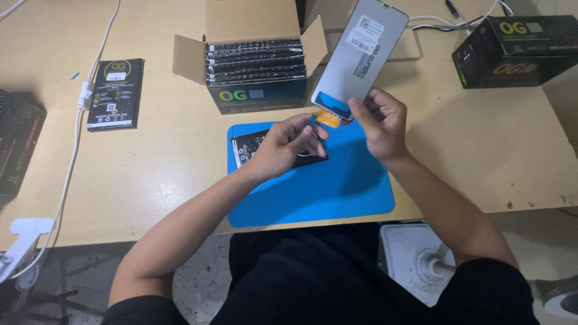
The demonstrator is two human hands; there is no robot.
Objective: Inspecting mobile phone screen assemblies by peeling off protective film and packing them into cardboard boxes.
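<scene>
Grey phone display panel is being held up over the counter, tilted, top end leaning away toward the open carton. Right hand is pinching its lower edge, fingers clenched on the panel near the blue strip. Left hand is reaching in from below, fingers closing on the orange flex ribbon hanging off the bottom of the panel; looks like touching or lightly gripping it, full grip hard to tell.

Panel is hovering above the blue work mat, with a black packet lying on the mat under the left hand.

Risks as I'm judging them: panel is being carried by one edge only, so a slip of the right hand is dropping it onto the mat or the carton edge, likely cracking glass. Left hand pulling or bending the ribbon too sharply is creasing or tearing it at the joint. Tall end swinging is possibly knocking the carton flap just beside it. Fingers on the panel face are leaving smudges.

Elsewhere: black box far right, flat black packet left, white cable running along the left side.
</scene>
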